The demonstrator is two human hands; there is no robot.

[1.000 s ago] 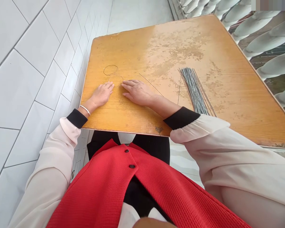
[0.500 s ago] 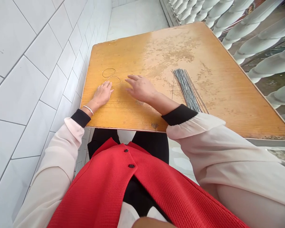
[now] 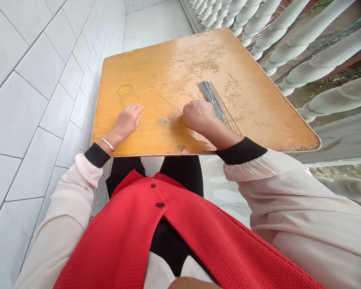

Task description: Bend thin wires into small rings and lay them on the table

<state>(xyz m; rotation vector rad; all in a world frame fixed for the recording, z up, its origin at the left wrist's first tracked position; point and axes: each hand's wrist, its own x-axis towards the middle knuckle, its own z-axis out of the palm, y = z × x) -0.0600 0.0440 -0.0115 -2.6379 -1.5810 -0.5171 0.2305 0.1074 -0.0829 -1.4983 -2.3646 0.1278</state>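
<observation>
My left hand point(image 3: 128, 121) rests on the orange wooden board point(image 3: 168, 60), its fingertips just below a thin wire ring point(image 3: 130, 99). A second wire ring point(image 3: 124, 90) lies further up and to the left, and neither is held. My right hand point(image 3: 198, 116) is curled beside the lower part of a bundle of thin grey wires point(image 3: 212, 100). Its curled fingers hide whether it has hold of any wire. One loose thin wire point(image 3: 168, 101) lies on the board, left of that hand.
A white tiled wall point(image 3: 33, 100) runs along the left of the board. White stone balusters point(image 3: 289, 48) stand beyond its right side. My red waistcoat point(image 3: 132, 237) and black-trousered lap point(image 3: 180, 172) lie below the board's near edge.
My right hand has moved right from mid-board to the wire bundle and curled. My left hand has barely moved. The view has tilted, shifting the board up and left.
</observation>
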